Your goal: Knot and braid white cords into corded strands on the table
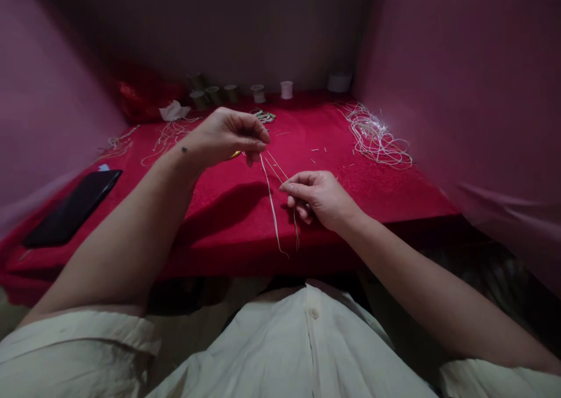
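Thin pale cords [270,198] hang from the pinched fingertips of my left hand [236,132], their loose ends reaching down past the table's front edge. My right hand [316,198], lower and to the right, pinches two strands that run taut between both hands. The tails of these strands dangle below my right fingers. Just under my left hand, partly hidden by it, shows a small yellow curved object [236,153]. Behind that hand lies a small bundle of green and white cord [264,116] on the red tablecloth [228,202].
A tangle of white cord [372,132] lies at the right, and looser strands [169,135] at the left. Several thread spools [286,89] stand along the back. A black phone-like slab [72,208] rests at the left. Short cord scraps [314,150] dot the cloth. Pink walls [464,94] flank the table.
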`<control>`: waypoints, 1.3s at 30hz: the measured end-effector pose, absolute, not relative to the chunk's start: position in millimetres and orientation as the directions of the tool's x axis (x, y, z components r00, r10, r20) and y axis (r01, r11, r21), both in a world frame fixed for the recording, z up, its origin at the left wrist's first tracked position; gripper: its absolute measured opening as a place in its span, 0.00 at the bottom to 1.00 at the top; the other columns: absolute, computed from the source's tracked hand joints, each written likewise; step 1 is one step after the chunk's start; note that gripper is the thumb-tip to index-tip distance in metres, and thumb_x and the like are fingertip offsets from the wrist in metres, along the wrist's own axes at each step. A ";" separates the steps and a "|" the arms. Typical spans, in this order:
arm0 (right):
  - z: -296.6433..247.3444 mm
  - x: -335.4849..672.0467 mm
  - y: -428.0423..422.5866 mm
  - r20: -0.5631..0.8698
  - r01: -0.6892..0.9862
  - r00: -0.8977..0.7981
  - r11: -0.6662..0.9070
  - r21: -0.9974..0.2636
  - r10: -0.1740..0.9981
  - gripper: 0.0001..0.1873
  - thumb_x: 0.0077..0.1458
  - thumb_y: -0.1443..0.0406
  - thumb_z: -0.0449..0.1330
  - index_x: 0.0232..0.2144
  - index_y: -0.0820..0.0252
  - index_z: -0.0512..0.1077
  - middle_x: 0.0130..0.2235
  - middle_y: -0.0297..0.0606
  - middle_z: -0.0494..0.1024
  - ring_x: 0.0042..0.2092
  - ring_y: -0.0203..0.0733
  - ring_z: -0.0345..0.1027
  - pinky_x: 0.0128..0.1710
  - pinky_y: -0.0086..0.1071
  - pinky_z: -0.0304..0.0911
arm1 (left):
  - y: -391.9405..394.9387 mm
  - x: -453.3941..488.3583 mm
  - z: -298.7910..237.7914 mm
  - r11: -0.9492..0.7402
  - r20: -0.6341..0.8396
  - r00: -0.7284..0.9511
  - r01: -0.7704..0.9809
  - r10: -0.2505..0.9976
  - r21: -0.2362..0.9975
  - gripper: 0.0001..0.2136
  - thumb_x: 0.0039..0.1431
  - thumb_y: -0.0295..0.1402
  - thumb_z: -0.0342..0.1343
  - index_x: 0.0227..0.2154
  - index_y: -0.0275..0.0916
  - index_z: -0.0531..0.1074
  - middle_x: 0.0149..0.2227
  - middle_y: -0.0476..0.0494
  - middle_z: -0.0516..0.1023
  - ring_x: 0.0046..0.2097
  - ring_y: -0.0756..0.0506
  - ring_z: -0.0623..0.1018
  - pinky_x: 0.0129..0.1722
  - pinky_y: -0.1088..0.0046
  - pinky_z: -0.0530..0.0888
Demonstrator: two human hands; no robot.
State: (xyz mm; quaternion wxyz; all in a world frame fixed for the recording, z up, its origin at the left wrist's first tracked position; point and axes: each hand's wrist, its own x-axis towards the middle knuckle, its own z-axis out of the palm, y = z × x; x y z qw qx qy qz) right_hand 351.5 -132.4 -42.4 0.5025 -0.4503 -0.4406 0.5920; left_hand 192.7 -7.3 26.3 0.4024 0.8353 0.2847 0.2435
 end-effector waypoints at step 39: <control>-40.2 352.2 -93.2 -0.164 0.111 0.061 -0.170 -0.979 0.985 0.09 0.50 0.73 0.55 0.20 0.61 0.64 0.14 0.30 0.66 0.09 0.26 0.50 0.07 0.24 0.43 | 15.0 186.3 -14.0 -0.579 0.107 0.675 0.528 0.730 0.621 0.11 0.51 0.32 0.56 0.38 0.36 0.73 0.19 0.52 0.69 0.20 0.53 0.66 0.20 0.78 0.63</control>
